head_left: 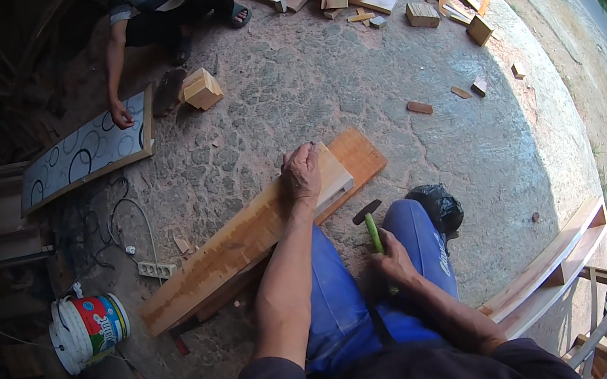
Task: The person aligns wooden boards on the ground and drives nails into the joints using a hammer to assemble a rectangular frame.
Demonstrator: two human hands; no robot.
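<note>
Across the ground in front of my knees lies a long wooden board (232,241), its light-coloured end pointing away to the right. My left hand (302,173) rests on top near that end, its fingers curled together at the far edge; whatever they pinch is too small to make out. Beneath the board's right end sticks out a reddish-brown plank (356,160). In my right hand (394,259), over my lap, is a hammer (373,230) with a green handle and a dark head pointing up. The fingers wrap round the handle, well apart from the board.
A person's hand (121,114) touches a circle-patterned panel (84,152) at the far left. Near it stand a wooden block (202,90), a power strip (157,269) and a white bucket (72,341). Scrap wood (423,15) lies far right; a wooden frame (544,261) stands near right.
</note>
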